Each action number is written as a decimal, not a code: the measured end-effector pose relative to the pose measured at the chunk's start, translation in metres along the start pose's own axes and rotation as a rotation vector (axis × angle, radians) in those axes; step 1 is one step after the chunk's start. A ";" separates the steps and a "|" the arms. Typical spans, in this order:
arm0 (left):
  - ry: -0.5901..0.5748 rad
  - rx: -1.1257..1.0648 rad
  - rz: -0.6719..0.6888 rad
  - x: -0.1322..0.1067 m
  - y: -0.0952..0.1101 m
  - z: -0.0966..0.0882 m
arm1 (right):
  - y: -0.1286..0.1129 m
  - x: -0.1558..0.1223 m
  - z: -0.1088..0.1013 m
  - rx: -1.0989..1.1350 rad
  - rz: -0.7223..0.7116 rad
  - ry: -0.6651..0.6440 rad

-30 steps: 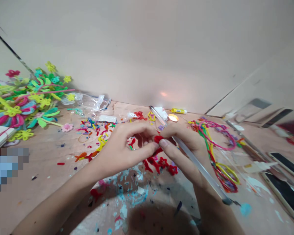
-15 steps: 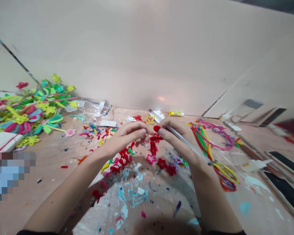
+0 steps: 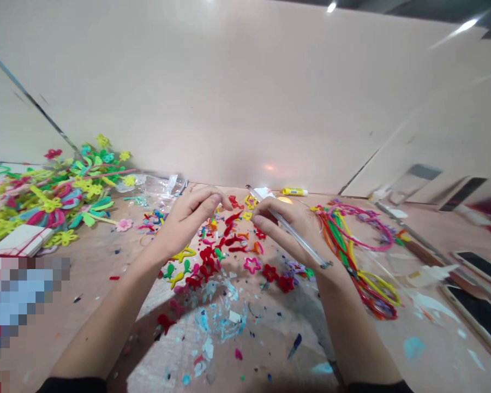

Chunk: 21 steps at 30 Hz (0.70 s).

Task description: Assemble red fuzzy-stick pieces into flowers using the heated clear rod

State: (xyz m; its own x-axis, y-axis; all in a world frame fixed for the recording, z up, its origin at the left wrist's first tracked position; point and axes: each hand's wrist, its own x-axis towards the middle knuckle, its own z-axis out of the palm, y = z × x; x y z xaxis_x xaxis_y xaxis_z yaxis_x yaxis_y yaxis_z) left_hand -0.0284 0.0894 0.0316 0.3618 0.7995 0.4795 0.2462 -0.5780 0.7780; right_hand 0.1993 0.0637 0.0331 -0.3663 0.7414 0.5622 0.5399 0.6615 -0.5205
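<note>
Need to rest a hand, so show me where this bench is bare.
The largest free patch of bench lies between the felt flower pile and your left forearm, with only specks on it. A paint-flecked one lies below the pipe cleaners, right of your right forearm. Between your hands, red felt shapes crowd the bench.

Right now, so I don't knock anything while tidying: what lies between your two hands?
In the head view, small red pipe-cleaner shapes lie between the left hand and the right hand, which holds a clear stick.
</note>
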 end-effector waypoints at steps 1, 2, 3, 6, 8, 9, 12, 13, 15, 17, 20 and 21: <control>-0.007 0.047 0.011 0.001 0.002 -0.002 | 0.000 0.000 -0.001 -0.007 -0.003 0.010; -0.022 0.088 0.026 0.003 0.004 -0.005 | 0.000 -0.001 -0.001 -0.012 -0.010 0.017; -0.049 0.126 0.037 0.005 0.006 -0.007 | 0.000 -0.001 -0.002 -0.016 -0.020 0.021; -0.142 0.214 0.075 0.011 0.011 -0.011 | -0.001 -0.001 -0.001 -0.020 -0.046 0.050; -0.183 0.260 0.095 0.015 0.015 -0.012 | -0.002 -0.001 0.000 -0.014 -0.048 0.069; -0.206 0.284 0.104 0.017 0.017 -0.011 | -0.002 -0.001 0.001 -0.007 -0.052 0.072; -0.274 0.352 0.128 0.020 0.025 -0.007 | -0.003 -0.002 0.003 0.004 -0.073 0.064; -0.291 0.371 0.139 0.021 0.027 -0.006 | -0.004 -0.002 0.004 0.004 -0.079 0.061; -0.315 0.401 0.170 0.023 0.031 -0.003 | -0.004 -0.002 0.004 0.008 -0.091 0.062; -0.328 0.424 0.201 0.024 0.034 0.000 | -0.005 -0.002 0.004 0.030 -0.092 0.061; -0.330 0.448 0.222 0.026 0.036 0.002 | -0.006 -0.002 0.005 0.059 -0.075 0.069; -0.323 0.451 0.222 0.026 0.036 0.002 | -0.006 -0.002 0.005 0.061 -0.065 0.074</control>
State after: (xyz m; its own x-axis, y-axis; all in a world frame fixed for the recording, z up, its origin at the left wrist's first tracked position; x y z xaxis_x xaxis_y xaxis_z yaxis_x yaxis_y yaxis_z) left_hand -0.0082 0.0889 0.0711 0.6861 0.6022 0.4081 0.4654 -0.7946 0.3899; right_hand 0.1933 0.0590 0.0315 -0.3407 0.6876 0.6412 0.4692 0.7153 -0.5178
